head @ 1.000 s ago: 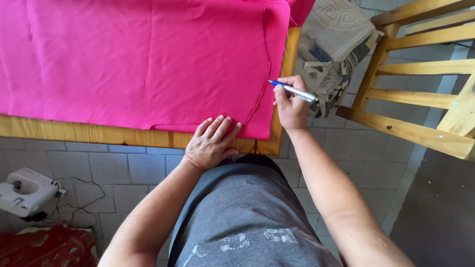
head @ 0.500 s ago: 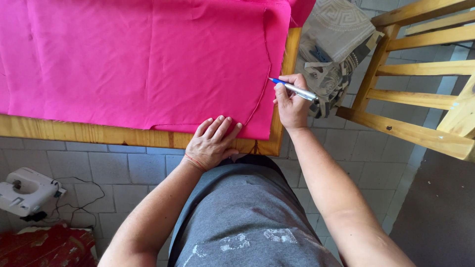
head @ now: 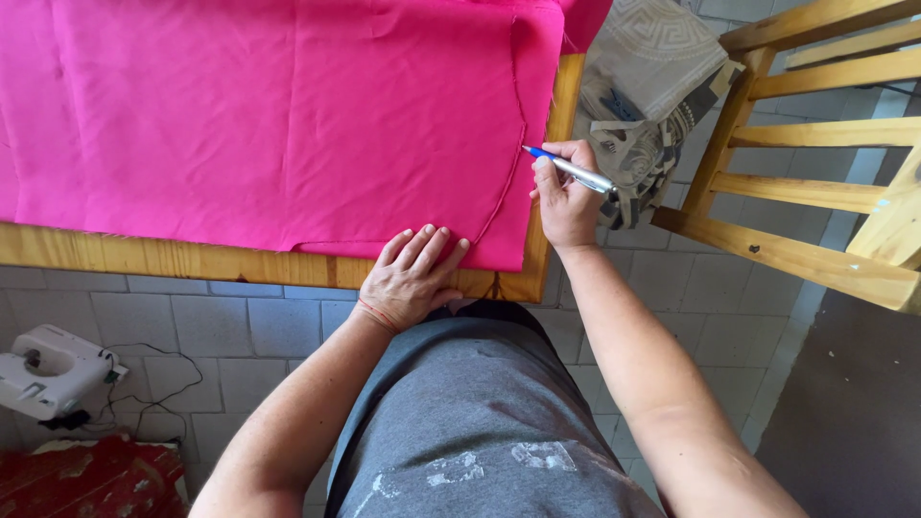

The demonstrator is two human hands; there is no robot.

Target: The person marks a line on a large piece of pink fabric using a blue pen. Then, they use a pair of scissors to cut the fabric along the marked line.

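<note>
A large pink cloth (head: 278,115) lies spread over a wooden table (head: 192,257). My left hand (head: 413,276) rests flat on the cloth's near right corner, fingers spread, pressing it to the table edge. My right hand (head: 566,197) holds a silver pen with a blue tip (head: 568,169). The pen's tip touches the cloth near its right edge, on a thin curved line that runs down toward the near corner.
A wooden chair (head: 815,163) stands to the right with a grey patterned cloth (head: 643,86) draped over it. On the tiled floor at lower left sit a small white sewing machine (head: 48,374) with a cord and a red cloth (head: 91,480).
My right hand and the pen have shifted very slightly along the line. My left hand has stayed in place.
</note>
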